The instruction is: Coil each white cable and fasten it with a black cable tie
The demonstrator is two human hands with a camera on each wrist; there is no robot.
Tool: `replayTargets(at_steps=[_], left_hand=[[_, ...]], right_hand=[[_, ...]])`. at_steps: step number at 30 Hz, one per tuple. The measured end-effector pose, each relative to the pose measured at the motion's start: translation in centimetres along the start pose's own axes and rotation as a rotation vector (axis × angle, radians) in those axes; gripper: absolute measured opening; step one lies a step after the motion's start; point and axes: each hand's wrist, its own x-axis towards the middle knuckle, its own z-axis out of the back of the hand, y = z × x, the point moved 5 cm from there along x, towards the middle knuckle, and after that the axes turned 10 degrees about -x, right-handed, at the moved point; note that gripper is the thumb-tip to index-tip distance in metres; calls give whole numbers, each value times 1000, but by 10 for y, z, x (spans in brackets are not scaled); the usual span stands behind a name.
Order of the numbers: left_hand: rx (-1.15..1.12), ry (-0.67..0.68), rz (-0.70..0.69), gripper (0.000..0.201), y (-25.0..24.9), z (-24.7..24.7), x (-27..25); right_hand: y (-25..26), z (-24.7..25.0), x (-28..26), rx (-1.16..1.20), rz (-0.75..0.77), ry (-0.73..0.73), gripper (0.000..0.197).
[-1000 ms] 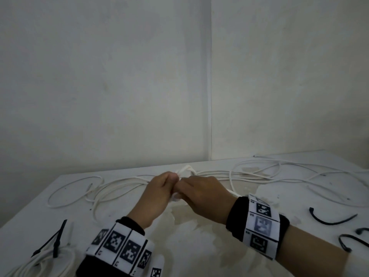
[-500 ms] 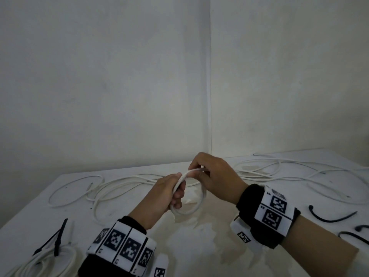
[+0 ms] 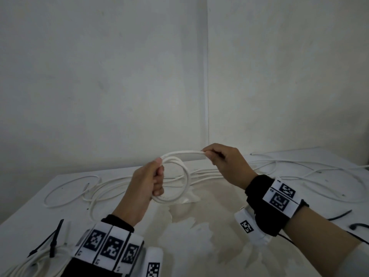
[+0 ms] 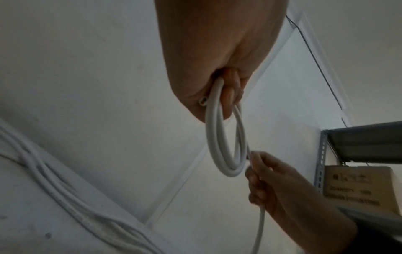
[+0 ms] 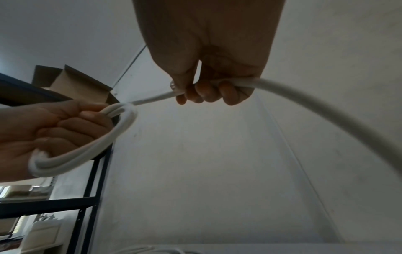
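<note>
My left hand (image 3: 153,180) grips a small coil of white cable (image 3: 184,184) held above the white table (image 3: 209,226); the loops (image 4: 226,151) hang from its curled fingers. My right hand (image 3: 221,158) is up and to the right, fingers curled round the free run of the same cable (image 5: 304,103), which stretches taut back to the coil (image 5: 87,149). Loose white cables (image 3: 299,166) sprawl across the far side of the table. Black cable ties (image 3: 339,216) lie at the right edge. A coiled cable bound with a black tie (image 3: 52,244) sits at the near left.
The table stands in a corner of two white walls (image 3: 206,96). A stained patch (image 3: 199,222) marks the tabletop below my hands. A metal shelf with a cardboard box (image 4: 359,185) shows in the left wrist view.
My hands were together low over the table. The right hand has since risen and pulled away to the right, drawing the cable out from the coil that the left hand holds.
</note>
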Motion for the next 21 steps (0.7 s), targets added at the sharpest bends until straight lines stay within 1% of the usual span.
replayTargets(at_steps=[3,5,9,11,13,16,17,19,20,21], left_hand=[[-79,-47,-49,37,-9,15,4],[-107,-82,-91,37,-15,23,5],[-206,-188,-197,36,-36,45,8],[-197,-218,-226,36,-43,53,9],[-161,-239,-241,36,-43,55,8],[-89,-276,-260,35,-38,49,7],[-60,-289,-263,35,-36,47,8],[5,-308,-286,36,-35,43,10],[44,-317,-306,36,-35,42,11],[84,-324,-325,36,-34,42,12]], right_hand=[[-11,-1,-3,-34,-28,35,18],[-18,-7,-6,-65,-37,90,21],[-38,-17,-12,-113,-91,158,25],[-43,-24,-16,-166,-98,196,27],[-39,-38,-19,-235,-40,265,31],[-35,-70,-27,-386,80,422,35],[-33,-79,-29,-427,119,448,35],[-19,-90,-34,-493,255,435,34],[-14,-93,-38,-499,295,410,35],[-10,-93,-42,-517,363,340,35]])
